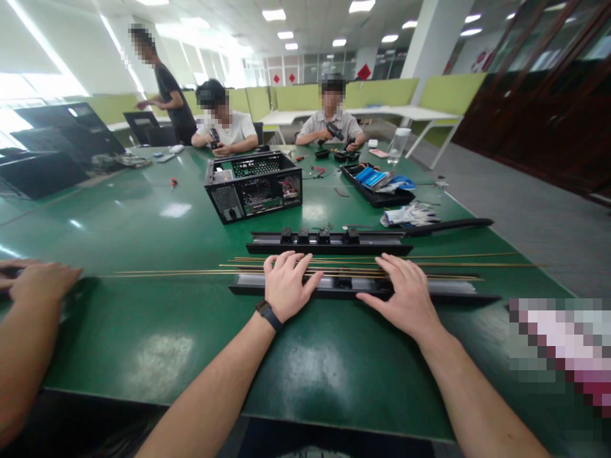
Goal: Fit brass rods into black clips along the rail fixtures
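Observation:
Several long thin brass-coloured rods (248,260) run left to right across the green table (157,343), some lying over the nearer black channel (453,288). My left hand (287,283), with a dark watch at the wrist, rests palm down on the rods and that channel, fingers spread. On the right, my right hand (403,289) has its fingers spread too, its fingertips at the rods and its thumb over the channel. Neither hand is closed around anything. Just beyond lies a second black channel (329,247) holding several small black blocks (323,236).
An open black computer case (252,187) stands beyond the channels. Back right are a black tray (377,187), white gloves (410,215) and a clear bottle (398,145). A neighbour's hand (45,280) is at far left. Two people sit opposite with tools; another stands behind.

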### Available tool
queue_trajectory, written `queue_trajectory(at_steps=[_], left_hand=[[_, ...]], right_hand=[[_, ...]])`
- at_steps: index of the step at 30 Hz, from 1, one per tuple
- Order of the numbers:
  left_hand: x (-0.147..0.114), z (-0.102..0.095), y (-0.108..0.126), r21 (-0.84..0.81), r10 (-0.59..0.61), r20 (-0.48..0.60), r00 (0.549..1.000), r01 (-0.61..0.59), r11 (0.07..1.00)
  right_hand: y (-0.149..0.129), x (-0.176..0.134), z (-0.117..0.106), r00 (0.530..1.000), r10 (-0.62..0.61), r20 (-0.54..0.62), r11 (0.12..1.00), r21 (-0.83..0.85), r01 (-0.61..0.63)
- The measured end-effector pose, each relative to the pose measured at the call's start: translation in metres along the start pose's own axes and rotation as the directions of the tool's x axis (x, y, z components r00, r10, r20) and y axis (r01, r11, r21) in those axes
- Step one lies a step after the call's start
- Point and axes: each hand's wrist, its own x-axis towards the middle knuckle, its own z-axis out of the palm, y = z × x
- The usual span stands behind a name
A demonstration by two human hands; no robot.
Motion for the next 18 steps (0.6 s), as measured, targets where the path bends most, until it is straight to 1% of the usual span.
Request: queue_trajectory(at_steps=[2, 4, 6, 7, 8, 10, 11, 13, 14, 15, 16, 17, 18], left_hand=[[-0.002, 0.0, -0.001, -0.012, 0.005, -0.016, 1.0, -0.006, 1.0], [-0.004, 0.0, -0.003, -0.026, 0.013, -0.029, 1.0, -0.014, 1.0], [-0.006, 0.0, -0.005, -0.039, 0.012, -0.035, 0.999, -0.013, 0.999], [-0.007, 0.0, -0.007, -0.043, 0.008, -0.04, 0.999, -0.01, 0.999], [-0.009, 0.0, -0.008, -0.045, 0.005, -0.044, 0.999, -0.007, 0.999], [-0.012, 0.001, -0.011, -0.046, 0.004, -0.046, 0.999, -0.006, 0.999], [-0.013, 0.001, -0.012, -0.046, 0.005, -0.044, 0.999, -0.007, 0.999], [-0.015, 0.001, -0.013, -0.044, 0.005, -0.049, 0.999, -0.007, 0.999], [-0.015, 0.001, -0.014, -0.043, 0.006, -0.05, 0.999, -0.008, 0.999], [-0.016, 0.001, -0.014, -0.043, 0.007, -0.048, 0.999, -0.009, 0.999], [-0.016, 0.001, -0.014, -0.044, 0.007, -0.045, 0.999, -0.009, 0.999], [-0.016, 0.002, -0.014, -0.045, 0.007, -0.041, 0.999, -0.009, 0.999], [-0.016, 0.002, -0.014, -0.047, 0.007, -0.037, 0.999, -0.009, 0.999]], right_hand=[[-0.001, 0.0, -0.005, 0.999, 0.023, -0.05, 0.999, 0.041, -0.021], [0.0, -0.001, -0.01, 0.987, 0.067, -0.145, 0.995, 0.083, -0.056], [0.001, -0.001, -0.014, 0.95, 0.158, -0.268, 0.985, 0.115, -0.132], [0.002, -0.001, -0.016, 0.916, 0.227, -0.329, 0.972, 0.129, -0.195], [0.004, -0.002, -0.017, 0.87, 0.309, -0.384, 0.951, 0.151, -0.271], [0.01, -0.002, -0.018, 0.746, 0.47, -0.471, 0.882, 0.222, -0.415], [0.013, -0.002, -0.018, 0.678, 0.534, -0.505, 0.844, 0.271, -0.463], [0.021, -0.003, -0.016, 0.55, 0.623, -0.556, 0.779, 0.378, -0.501], [0.025, -0.003, -0.016, 0.496, 0.657, -0.567, 0.75, 0.43, -0.502], [0.028, -0.003, -0.015, 0.453, 0.693, -0.561, 0.718, 0.483, -0.501], [0.03, -0.003, -0.014, 0.426, 0.732, -0.532, 0.68, 0.534, -0.503], [0.032, -0.004, -0.013, 0.415, 0.773, -0.481, 0.635, 0.58, -0.51], [0.031, -0.005, -0.012, 0.415, 0.809, -0.417, 0.587, 0.617, -0.525]])
